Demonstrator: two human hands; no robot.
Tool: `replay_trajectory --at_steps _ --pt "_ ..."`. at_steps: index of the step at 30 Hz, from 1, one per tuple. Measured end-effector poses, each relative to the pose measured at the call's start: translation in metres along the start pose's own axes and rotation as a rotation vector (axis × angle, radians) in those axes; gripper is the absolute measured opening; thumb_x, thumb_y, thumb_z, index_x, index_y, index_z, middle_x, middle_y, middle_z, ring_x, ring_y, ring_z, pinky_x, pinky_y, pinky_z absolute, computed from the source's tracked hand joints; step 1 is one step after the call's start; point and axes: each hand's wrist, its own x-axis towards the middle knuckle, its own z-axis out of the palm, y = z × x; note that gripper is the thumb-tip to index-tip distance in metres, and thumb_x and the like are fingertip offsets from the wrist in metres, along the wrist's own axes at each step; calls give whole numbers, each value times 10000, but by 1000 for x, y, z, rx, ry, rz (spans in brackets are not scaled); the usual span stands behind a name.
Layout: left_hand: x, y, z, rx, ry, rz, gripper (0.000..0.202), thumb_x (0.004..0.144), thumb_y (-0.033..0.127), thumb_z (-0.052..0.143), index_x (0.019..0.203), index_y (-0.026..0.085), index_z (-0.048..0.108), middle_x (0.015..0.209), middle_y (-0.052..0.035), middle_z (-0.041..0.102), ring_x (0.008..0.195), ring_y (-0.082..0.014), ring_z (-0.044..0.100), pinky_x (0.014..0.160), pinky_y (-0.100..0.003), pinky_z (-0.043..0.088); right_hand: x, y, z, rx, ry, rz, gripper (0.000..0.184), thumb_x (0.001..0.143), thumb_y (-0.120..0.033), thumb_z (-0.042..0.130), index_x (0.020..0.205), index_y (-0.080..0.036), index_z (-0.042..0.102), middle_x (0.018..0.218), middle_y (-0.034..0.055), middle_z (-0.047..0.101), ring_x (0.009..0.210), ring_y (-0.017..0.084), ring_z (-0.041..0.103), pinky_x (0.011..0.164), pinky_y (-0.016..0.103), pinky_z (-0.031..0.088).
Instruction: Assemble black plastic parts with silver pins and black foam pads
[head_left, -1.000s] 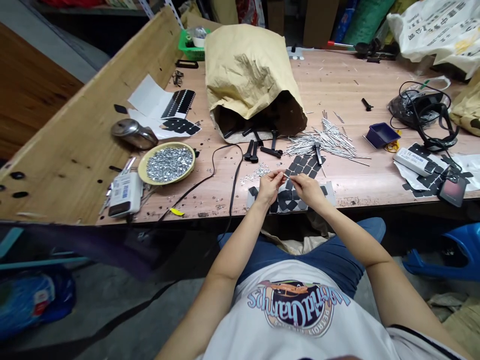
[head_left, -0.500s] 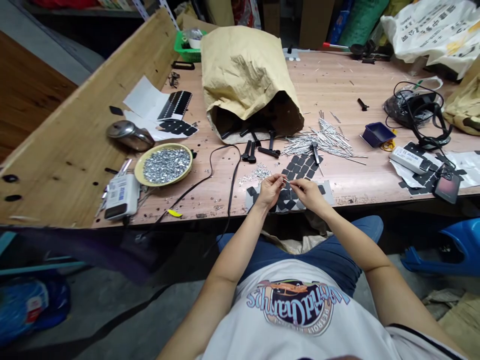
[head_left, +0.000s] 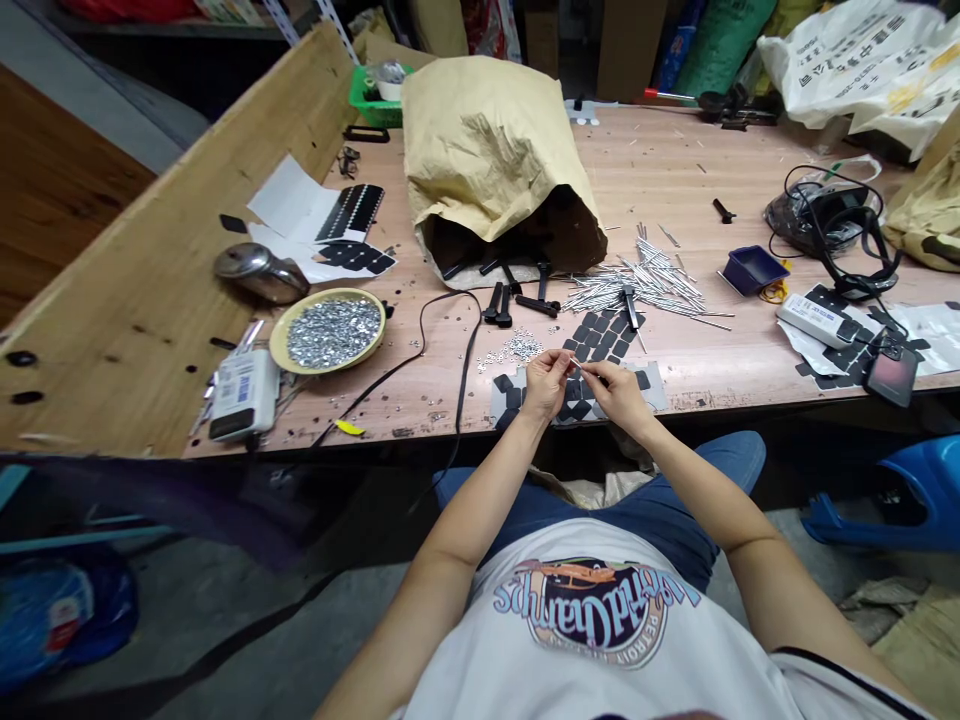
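Observation:
My left hand (head_left: 544, 382) and my right hand (head_left: 616, 392) meet just above the near table edge, both pinched on a thin metal pin (head_left: 578, 365) held between their fingertips. Under them lies a sheet with black square pads (head_left: 649, 383). A small heap of tiny silver bits (head_left: 515, 348) sits just beyond my left hand. Further back is a pile of metal pins (head_left: 645, 280) and several black plastic handles (head_left: 510, 298) spilling from a brown paper sack (head_left: 491, 150).
A yellow dish of silver bits (head_left: 330, 330) sits left, with a white device (head_left: 242, 392) beside it and a black cable (head_left: 442, 360) looping past. A blue tray (head_left: 752, 268), a cabled headset (head_left: 847, 225) and a phone (head_left: 892, 372) lie right. A wooden board (head_left: 172, 250) walls the left side.
Both hands stay together on the pin, shifting only slightly nearer the table edge. The view has drifted a little.

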Motion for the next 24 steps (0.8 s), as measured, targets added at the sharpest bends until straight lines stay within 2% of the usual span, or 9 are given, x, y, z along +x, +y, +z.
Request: replay_trajectory --at_steps 5,10,13,16,20,24 --pt "-4 -3 10 -70 60 25 413 413 431 871 573 150 614 550 32 595 498 -43 510 530 -190 422 -5 -2 4 -76 43 -36 250 896 -267 453 946 -197 689 874 68 707 806 178 652 740 286 513" --pt "-5 -6 13 -39 112 55 367 530 393 842 562 143 576 511 45 545 484 -36 482 535 -193 416 -8 -5 5 -189 66 -65 293 918 -248 400 1022 -180 665 895 88 695 837 182 643 746 280 505" --pt "-5 -7 13 -10 111 64 351 551 406 828 576 142 599 545 27 577 502 -43 488 534 -196 411 -7 -5 3 -212 59 -42 290 912 -252 402 1010 -179 665 891 98 689 835 189 641 727 282 500" --pt "-6 -8 12 31 86 77 303 602 400 802 623 145 639 609 5 622 520 -46 492 538 -198 408 -4 -5 -1 -100 31 37 259 898 -289 431 926 -188 668 841 80 686 786 179 636 711 279 496" --pt "-7 -8 11 107 71 80 254 684 382 747 649 148 654 635 -5 631 515 -50 471 546 -207 405 0 -8 -5 233 -70 238 289 864 -441 467 834 -190 606 630 -4 614 497 111 535 527 245 454" --pt "-7 -7 11 164 43 111 278 674 418 742 639 156 657 656 -5 639 521 -55 454 548 -209 399 0 -15 -7 367 -27 334 361 747 -557 581 725 -207 498 566 -49 558 414 72 443 451 218 381"
